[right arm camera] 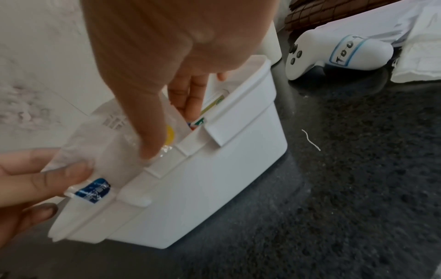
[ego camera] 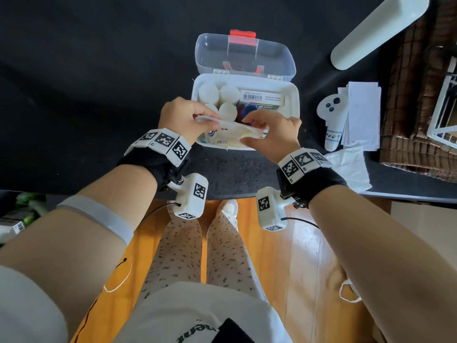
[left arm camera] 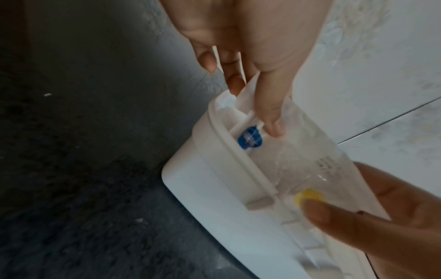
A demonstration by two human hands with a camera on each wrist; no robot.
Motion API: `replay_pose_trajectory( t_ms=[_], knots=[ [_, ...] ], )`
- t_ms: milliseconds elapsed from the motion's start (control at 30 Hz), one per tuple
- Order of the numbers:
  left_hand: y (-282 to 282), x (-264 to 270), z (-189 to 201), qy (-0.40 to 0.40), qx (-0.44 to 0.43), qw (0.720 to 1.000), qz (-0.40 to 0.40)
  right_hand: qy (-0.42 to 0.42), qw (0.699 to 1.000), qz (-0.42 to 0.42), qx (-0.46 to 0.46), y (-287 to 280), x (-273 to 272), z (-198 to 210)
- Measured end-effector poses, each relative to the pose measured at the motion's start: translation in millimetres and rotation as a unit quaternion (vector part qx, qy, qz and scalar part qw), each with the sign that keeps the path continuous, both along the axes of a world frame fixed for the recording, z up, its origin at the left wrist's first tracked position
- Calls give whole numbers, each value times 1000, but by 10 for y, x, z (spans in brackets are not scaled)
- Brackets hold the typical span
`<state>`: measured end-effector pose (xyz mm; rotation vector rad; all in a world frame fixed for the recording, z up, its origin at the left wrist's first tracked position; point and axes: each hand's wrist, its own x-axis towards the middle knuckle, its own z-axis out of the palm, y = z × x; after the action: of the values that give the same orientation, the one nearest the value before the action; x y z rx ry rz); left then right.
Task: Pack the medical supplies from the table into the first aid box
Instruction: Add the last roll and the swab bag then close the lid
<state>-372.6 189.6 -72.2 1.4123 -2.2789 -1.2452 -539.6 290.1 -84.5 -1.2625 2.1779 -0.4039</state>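
Observation:
A white first aid box (ego camera: 295, 100) stands open on the black table, its clear lid (ego camera: 244, 55) tipped back. Inside lie white gauze rolls (ego camera: 228, 94) and a green-striped medicine carton (ego camera: 263, 101). Both hands hold one clear plastic packet (ego camera: 233, 134) with blue and yellow marks over the box's near side. My left hand (ego camera: 188, 117) pinches its left end, thumb on top. My right hand (ego camera: 272, 134) pinches its right end. In the left wrist view the packet (left arm camera: 307, 151) dips inside the box rim (left arm camera: 229, 143). In the right wrist view the packet (right arm camera: 95, 139) sits against the box front (right arm camera: 214, 179).
A white handheld controller (ego camera: 331, 120) and folded white papers (ego camera: 363, 115) lie right of the box, with a crumpled white bag (ego camera: 351, 167) near the table's front edge. A woven brown mat (ego camera: 415, 95) and a white lamp arm (ego camera: 380, 28) are at far right.

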Motion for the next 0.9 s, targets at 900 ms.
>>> replay_pose_trajectory(
  t_ms=[900],
  knots=[
    [-740,-485,269,120,380,889,228,-279,918,-282,13,-682,-773,196]
  ],
)
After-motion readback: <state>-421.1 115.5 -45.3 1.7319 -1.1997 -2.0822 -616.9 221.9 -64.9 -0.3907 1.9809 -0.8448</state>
